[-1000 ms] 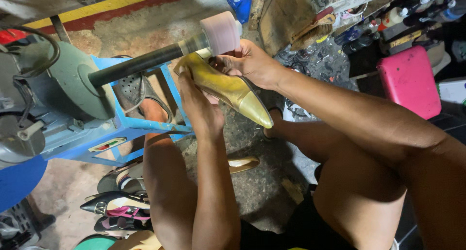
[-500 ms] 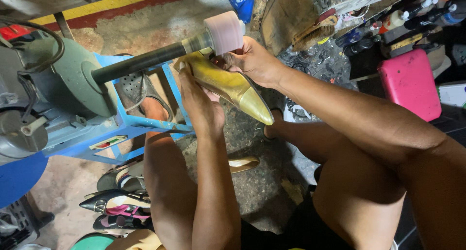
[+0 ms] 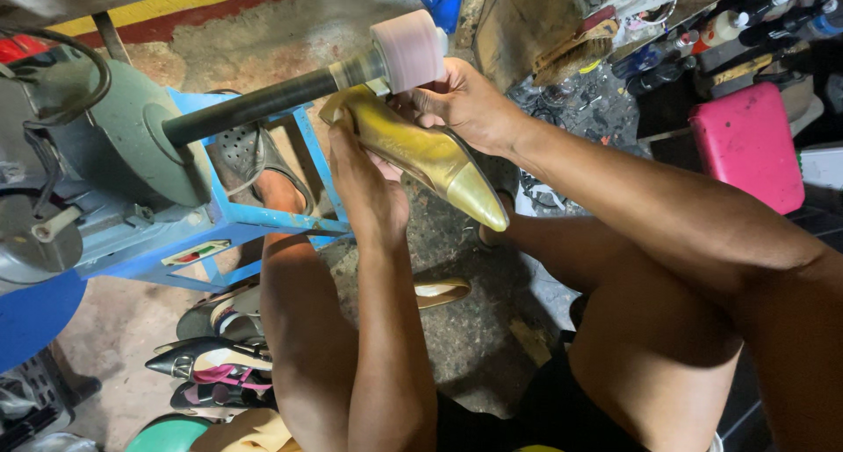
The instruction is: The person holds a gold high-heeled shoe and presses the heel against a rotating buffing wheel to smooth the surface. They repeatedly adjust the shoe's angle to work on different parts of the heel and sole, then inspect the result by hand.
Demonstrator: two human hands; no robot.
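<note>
Both hands grip a gold pointed shoe (image 3: 421,153), its heel end held up against the pink grinding wheel (image 3: 409,50) on the dark shaft (image 3: 255,108) of a grey motor (image 3: 105,144). The left hand (image 3: 364,184) wraps the shoe from below; the right hand (image 3: 461,105) clasps it from above, though its fingertips are hidden. More shoes (image 3: 211,355) lie on the floor by the blue stand (image 3: 263,219).

I see a pink case (image 3: 747,144) at upper right beside a cluttered row of bottles (image 3: 729,26). Down at lower left, several dark shoes (image 3: 211,360) lie piled on the concrete floor (image 3: 479,329), near 1 green round lid (image 3: 171,436)
</note>
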